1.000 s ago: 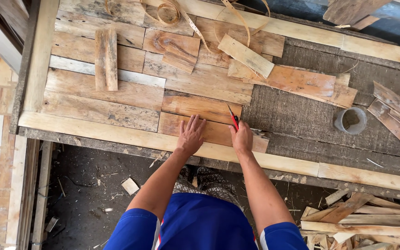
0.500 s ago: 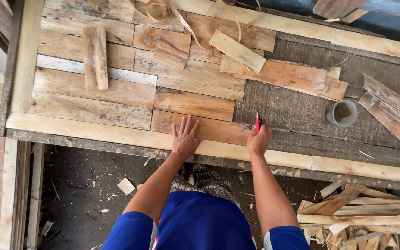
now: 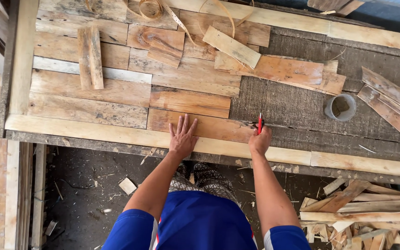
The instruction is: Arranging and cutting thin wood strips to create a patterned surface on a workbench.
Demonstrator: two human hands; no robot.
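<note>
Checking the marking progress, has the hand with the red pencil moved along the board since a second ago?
Yes. The right hand with the red pencil slid rightward along the board, away from the flat left hand.

Bare dark board point(image 3: 292, 104) lies open; cup point(image 3: 340, 107) blocks its right.

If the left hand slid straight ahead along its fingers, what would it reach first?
The left hand lies flat on a reddish plank, fingers pointing away from the person. Straight ahead, it would probably first meet the seam with the next brown plank.
</note>
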